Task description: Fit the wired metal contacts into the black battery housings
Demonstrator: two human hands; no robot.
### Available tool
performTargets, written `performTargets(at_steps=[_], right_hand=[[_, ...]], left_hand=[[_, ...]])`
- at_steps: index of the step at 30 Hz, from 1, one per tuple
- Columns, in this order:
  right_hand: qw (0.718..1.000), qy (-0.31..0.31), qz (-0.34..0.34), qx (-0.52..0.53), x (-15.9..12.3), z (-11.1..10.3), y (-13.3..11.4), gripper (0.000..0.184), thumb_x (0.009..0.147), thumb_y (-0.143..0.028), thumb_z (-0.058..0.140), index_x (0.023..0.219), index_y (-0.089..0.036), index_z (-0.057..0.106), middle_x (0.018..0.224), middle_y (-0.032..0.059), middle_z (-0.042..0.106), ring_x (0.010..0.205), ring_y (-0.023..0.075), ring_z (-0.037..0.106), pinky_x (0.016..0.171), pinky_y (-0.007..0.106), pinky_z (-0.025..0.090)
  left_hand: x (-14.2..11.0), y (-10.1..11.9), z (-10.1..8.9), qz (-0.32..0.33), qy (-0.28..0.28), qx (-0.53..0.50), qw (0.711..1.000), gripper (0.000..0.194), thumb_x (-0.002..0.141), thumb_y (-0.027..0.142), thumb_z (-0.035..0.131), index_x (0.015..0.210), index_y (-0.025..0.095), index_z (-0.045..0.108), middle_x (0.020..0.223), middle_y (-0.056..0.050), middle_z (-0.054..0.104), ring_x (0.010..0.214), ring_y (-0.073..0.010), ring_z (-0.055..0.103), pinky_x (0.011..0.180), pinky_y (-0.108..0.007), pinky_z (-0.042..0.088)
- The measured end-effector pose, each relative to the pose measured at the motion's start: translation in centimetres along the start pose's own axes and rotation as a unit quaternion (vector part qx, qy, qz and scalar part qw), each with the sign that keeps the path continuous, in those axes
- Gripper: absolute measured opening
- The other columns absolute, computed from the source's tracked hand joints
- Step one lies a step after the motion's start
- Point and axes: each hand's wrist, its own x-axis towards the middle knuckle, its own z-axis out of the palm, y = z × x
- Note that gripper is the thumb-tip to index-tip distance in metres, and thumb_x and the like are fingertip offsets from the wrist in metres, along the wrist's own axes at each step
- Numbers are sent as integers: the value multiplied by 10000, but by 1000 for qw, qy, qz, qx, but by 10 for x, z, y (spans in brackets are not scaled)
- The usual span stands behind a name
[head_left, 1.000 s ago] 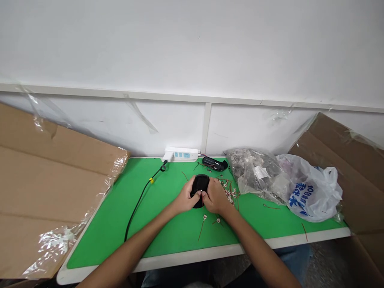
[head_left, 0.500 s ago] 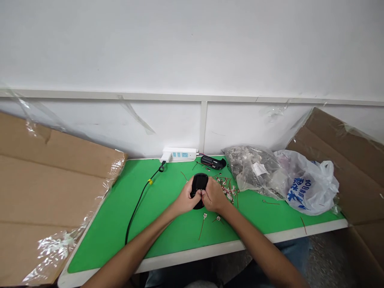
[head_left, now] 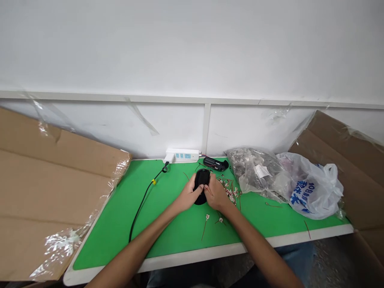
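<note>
Between both hands, over the green tabletop, is a black oval plastic casing. My left hand is closed around its left side, the thumb lying across the lower part. Closed on the right side is my right hand, its thumb tip close to the left one. A thin reddish wire shows against the right thumb; whether it is pinched is unclear. Just right of the right hand lies a loose pile of small white parts with thin wires. Two more wired parts lie nearer the front edge.
A white power strip with a black cable is at the back. Beside it rests a black handle-like device. Bags and a white carrier bag fill the right. Cardboard sheets stand on both sides.
The camera view has shifted slightly. The casing is tilted differently in my hands, and a reddish wire now shows by the right thumb. Both hands keep hold of the casing.
</note>
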Motion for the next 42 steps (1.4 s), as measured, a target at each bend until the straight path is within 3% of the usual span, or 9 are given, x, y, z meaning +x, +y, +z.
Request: performTargets(at_steps=[3, 8, 10, 17, 23, 31, 34, 39, 42], right_hand=[[992, 63, 13, 109, 3, -3, -1, 324, 1038, -407, 395, 1251, -179, 485, 1143, 135, 601, 1023, 274, 596, 900, 425, 486], [957, 108, 57, 262, 9, -14, 0, 466, 1075, -538, 278, 1004, -233, 623, 1035, 72, 623, 1020, 245, 592, 924, 379, 466], [945, 131, 72, 291, 11, -22, 0, 509, 1072, -567, 285, 972, -238, 660, 1056, 71, 641, 1069, 250, 591, 970, 379, 448], [937, -6, 123, 326, 14, -25, 6, 337, 938, -543, 662, 891, -211, 700, 859, 30, 644, 748, 186, 549, 690, 292, 430], [908, -42, 144, 391, 13, -21, 7, 336, 913, -546, 702, 904, -210, 679, 805, 10, 614, 716, 165, 514, 642, 270, 404], [897, -50, 169, 406, 14, -23, 3, 376, 893, -590, 706, 848, -220, 663, 708, -16, 588, 620, 146, 493, 589, 270, 378], [898, -61, 178, 399, 14, -21, 6, 402, 897, -604, 693, 820, -211, 652, 707, -14, 588, 616, 139, 484, 575, 261, 361], [888, -55, 190, 415, 13, -21, 5, 438, 854, -639, 726, 819, -210, 644, 694, -20, 570, 609, 139, 470, 570, 261, 350], [877, -41, 202, 435, 12, -17, 2, 448, 832, -648, 744, 814, -209, 654, 697, -17, 565, 615, 144, 479, 572, 263, 364]], left_hand=[[-2, 4, -8, -12, -22, 1, 1000, 553, 1046, 488, 496, 1509, 200, 402, 1410, -115, 583, 1353, -309, 520, 1194, -506, 391], [-10, 14, -10, 23, -55, 42, 997, 652, 1090, 481, 370, 1660, 249, 154, 1697, -124, 259, 1584, -300, 215, 1319, -502, 140], [-12, 20, -11, 29, -61, 72, 995, 658, 1091, 472, 365, 1671, 278, 120, 1703, -117, 224, 1590, -294, 194, 1323, -497, 129], [-14, 33, -17, 20, -108, 167, 980, 680, 1094, 449, 360, 1682, 301, 52, 1624, -150, 247, 1496, -314, 363, 1265, -525, 295], [-16, 34, -14, 18, -112, 192, 975, 678, 1095, 442, 355, 1681, 326, 33, 1613, -147, 244, 1471, -322, 393, 1245, -527, 328], [-15, 29, -16, 15, -106, 168, 980, 735, 1080, 442, 410, 1680, 321, 3, 1631, -163, 211, 1511, -349, 337, 1256, -565, 285], [-13, 27, -19, 16, -107, 158, 981, 740, 1066, 436, 466, 1679, 325, 67, 1620, -156, 239, 1502, -336, 353, 1255, -541, 297], [-6, 22, -22, 64, -85, 132, 985, 617, 1006, 381, 617, 1574, 304, 388, 1509, -138, 425, 1449, -316, 415, 1243, -497, 326], [-4, 19, -23, 80, -77, 128, 986, 592, 989, 367, 651, 1536, 298, 436, 1478, -136, 467, 1423, -308, 440, 1231, -488, 340]])
